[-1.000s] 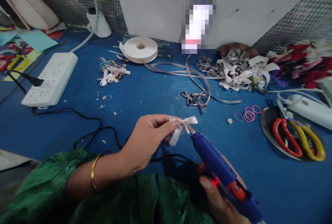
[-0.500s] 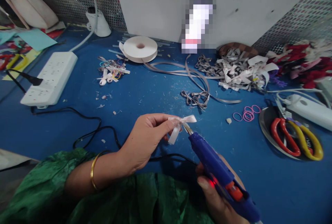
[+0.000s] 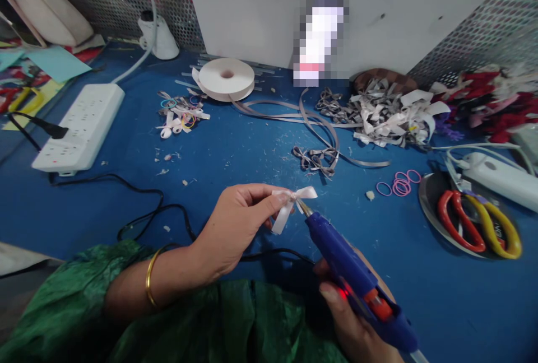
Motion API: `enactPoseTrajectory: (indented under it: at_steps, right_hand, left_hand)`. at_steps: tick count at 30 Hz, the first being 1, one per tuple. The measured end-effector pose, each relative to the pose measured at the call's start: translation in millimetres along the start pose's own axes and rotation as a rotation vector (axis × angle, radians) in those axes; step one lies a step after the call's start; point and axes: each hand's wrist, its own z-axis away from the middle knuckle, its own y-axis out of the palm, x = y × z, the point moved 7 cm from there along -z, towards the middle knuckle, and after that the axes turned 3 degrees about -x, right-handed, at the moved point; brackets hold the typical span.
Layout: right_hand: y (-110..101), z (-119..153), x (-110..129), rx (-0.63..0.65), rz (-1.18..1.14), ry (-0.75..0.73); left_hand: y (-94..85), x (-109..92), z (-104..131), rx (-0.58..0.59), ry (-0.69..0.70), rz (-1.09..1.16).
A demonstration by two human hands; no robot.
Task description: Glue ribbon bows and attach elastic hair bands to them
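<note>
Between the thumb and fingers of my left hand (image 3: 235, 223) is pinched a small white ribbon bow (image 3: 282, 218), its tails sticking out to the right and downward. My right hand (image 3: 351, 318) is wrapped round a blue hot glue gun (image 3: 342, 254) with an orange part and a glowing red light. The gun's metal nozzle points up and left, at the middle of the bow; whether it touches the ribbon I cannot tell. Part of my right fingers is hidden behind the gun. A clear glue stick comes out of its rear end.
Grey ribbon bows (image 3: 315, 160) lie beyond my hands, with a ribbon spool (image 3: 227, 79) behind. A pile of bows (image 3: 386, 113) and pink elastic bands (image 3: 401, 185) are at right, near scissors (image 3: 462, 223) on a dark dish. Left stands a power strip (image 3: 79, 128); a black cord (image 3: 147, 184) crosses the table.
Almost nothing differs. The glue gun and my right hand have shifted very slightly; my left hand keeps its pinch on the bow.
</note>
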Motion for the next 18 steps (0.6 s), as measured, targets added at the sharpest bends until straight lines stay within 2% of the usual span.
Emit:
enactPoseTrajectory:
  at_steps: [4,10,14,18]
  right_hand:
    - [-1.5,-0.1,2.8,0.014,0.054,-0.062]
    - [1.7,1.4,-0.9,-0.002,-0.041,0.048]
    - [0.9,1.5,-3.1,0.012,-0.014,0.024]
    - [-5.1,6.1,-5.9,-0.061,0.052,0.025]
  left_hand:
    - [-1.7,0.1,-0.2,-0.021,-0.01,0.003]
    - [-0.7,0.5,-0.1,-0.019,-0.014,-0.007]
    - [0.1,-0.1,0.1,-0.012,-0.004,0.001]
    - [-3.3,1.3,-0.5,-0.05,-0.02,0.012]
